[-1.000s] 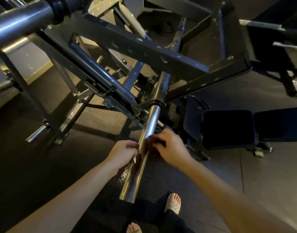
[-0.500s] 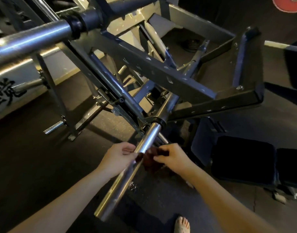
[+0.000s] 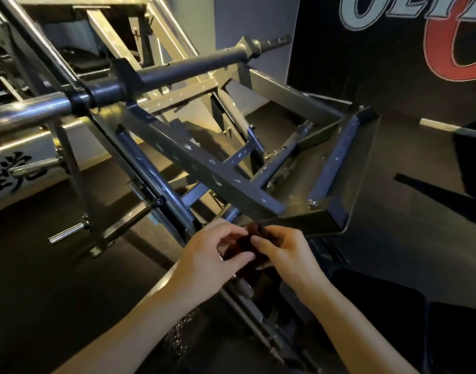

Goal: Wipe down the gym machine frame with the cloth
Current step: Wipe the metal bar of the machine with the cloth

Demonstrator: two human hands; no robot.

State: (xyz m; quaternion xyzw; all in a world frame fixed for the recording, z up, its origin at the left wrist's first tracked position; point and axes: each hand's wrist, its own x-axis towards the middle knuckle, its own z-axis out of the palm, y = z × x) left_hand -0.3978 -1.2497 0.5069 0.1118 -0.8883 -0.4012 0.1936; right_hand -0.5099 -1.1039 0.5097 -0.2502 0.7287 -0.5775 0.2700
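Observation:
A small dark red cloth [image 3: 245, 245] is bunched between both hands, just below the near corner of the grey gym machine frame [image 3: 202, 171]. My left hand [image 3: 218, 252] pinches the cloth from the left with thumb and curled fingers. From the right, my right hand [image 3: 282, 251] grips it with the fingers folded over its top. Most of the cloth is hidden by the fingers. The chrome bar [image 3: 26, 112] of the machine runs in from the upper left into a dark sleeve.
Square steel beams and struts of the frame fill the middle and left. A black padded bench [image 3: 379, 314] sits low on the right. A dark wall banner [image 3: 393, 49] with large lettering hangs at the upper right. Black rubber floor [image 3: 42, 279] spreads to the left.
Both hands left the chrome sleeve and rose with the cloth toward the frame's near corner. The camera tilted up, so the wall banner shows and the feet dropped out of view.

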